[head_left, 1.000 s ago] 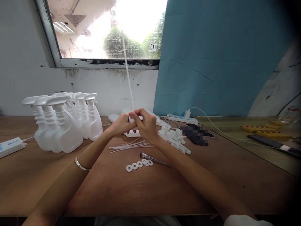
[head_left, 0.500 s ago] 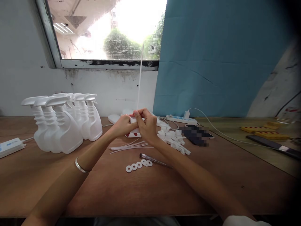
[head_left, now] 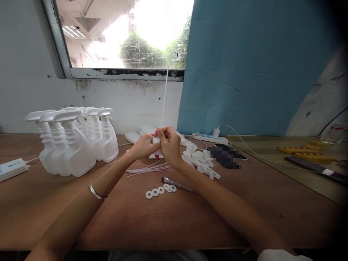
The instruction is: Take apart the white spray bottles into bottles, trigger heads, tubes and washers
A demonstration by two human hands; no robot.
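Both hands meet above the middle of the table. My left hand [head_left: 143,145] is closed around a white spray-nozzle head, mostly hidden by the fingers; its white collar [head_left: 156,140] shows between the thumbs. My right hand [head_left: 171,145] pinches a thin white tube [head_left: 165,96] at its lower end, by the collar. The tube stands up, leaning slightly right, against the wall and window. Whether its end sits inside the collar I cannot tell. More loose tubes [head_left: 149,169] lie just below the hands. White trigger parts [head_left: 199,159] are piled to the right.
Several white spray bottles [head_left: 78,152] stand at the left. White washers [head_left: 155,192] and a screwdriver [head_left: 176,184] lie in front. Phones [head_left: 228,154], a power strip [head_left: 209,138] with a cable, and yellow blocks [head_left: 314,156] are at the right.
The tube's top end has come down and a little to the right, so less of it stands above the hands. Both hands remain in nearly the same place.
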